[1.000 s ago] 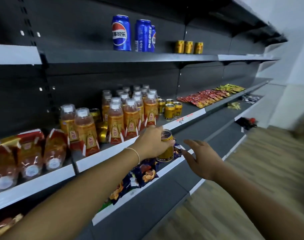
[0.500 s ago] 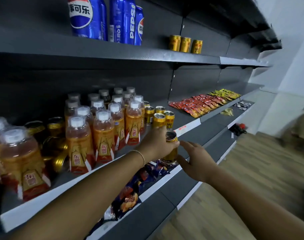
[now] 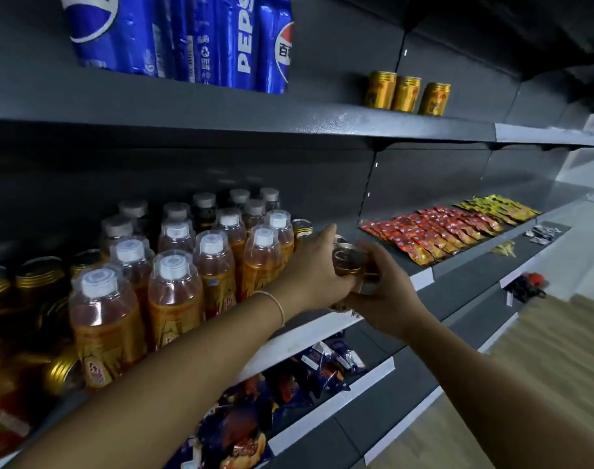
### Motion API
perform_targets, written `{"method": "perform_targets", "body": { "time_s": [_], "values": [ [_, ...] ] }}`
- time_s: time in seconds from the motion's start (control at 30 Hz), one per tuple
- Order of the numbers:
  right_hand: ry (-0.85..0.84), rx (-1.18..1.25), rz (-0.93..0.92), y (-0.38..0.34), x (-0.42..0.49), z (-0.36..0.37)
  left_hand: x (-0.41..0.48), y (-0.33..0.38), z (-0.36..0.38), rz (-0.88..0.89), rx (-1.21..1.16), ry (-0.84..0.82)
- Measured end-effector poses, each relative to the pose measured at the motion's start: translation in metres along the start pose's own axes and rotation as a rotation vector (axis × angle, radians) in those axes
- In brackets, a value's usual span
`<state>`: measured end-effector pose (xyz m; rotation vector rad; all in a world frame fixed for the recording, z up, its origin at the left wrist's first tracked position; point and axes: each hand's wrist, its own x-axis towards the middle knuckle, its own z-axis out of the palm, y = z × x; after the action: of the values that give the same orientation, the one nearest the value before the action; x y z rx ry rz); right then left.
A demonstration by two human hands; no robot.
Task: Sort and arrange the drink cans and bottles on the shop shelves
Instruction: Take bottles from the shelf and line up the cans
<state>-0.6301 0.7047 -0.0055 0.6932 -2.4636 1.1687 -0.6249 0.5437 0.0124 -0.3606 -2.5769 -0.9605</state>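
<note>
Above middle shelf edge, gold can upright (lid up), left hand and right hand fingers grasping it.

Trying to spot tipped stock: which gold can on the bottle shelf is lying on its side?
The gold can at the left front, beside the nearest orange bottle; its ribbed end faces outward, while the other gold cans stand upright.

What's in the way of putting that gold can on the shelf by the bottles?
Nothing I can see. The left hand and right hand hold the gold can at the middle shelf's front edge, right of the orange bottles; bare shelf lies to its right.
</note>
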Motion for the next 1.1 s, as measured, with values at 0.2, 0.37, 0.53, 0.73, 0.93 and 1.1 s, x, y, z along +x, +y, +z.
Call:
{"method": "perform_targets", "body": {
  "time_s": [0.2,0.37,0.53,0.73,0.93,1.1],
  "values": [
    [0.1,0.149,-0.14,0.047,0.072,-0.02,0.05,-0.012,0.014,-0.075,-0.059,0.109],
    [0.094,0.282,-0.06,0.099,0.139,-0.033,0.086,-0.026,0.048,-0.271,0.127,0.053],
    [0.068,0.309,0.047,0.143,0.186,-0.014,0.105,-0.041,0.082,-0.362,0.274,-0.075],
    [-0.002,0.301,0.069,0.178,0.227,0.019,0.121,-0.051,0.106,-0.391,0.515,-0.199],
    [-0.17,0.281,0.279,0.203,0.251,0.051,0.121,-0.061,0.115,-0.379,0.607,-0.212],
    [-0.347,0.377,0.468,0.209,0.262,0.068,0.119,-0.062,0.117,-0.376,0.6,-0.189]
  ]
}}
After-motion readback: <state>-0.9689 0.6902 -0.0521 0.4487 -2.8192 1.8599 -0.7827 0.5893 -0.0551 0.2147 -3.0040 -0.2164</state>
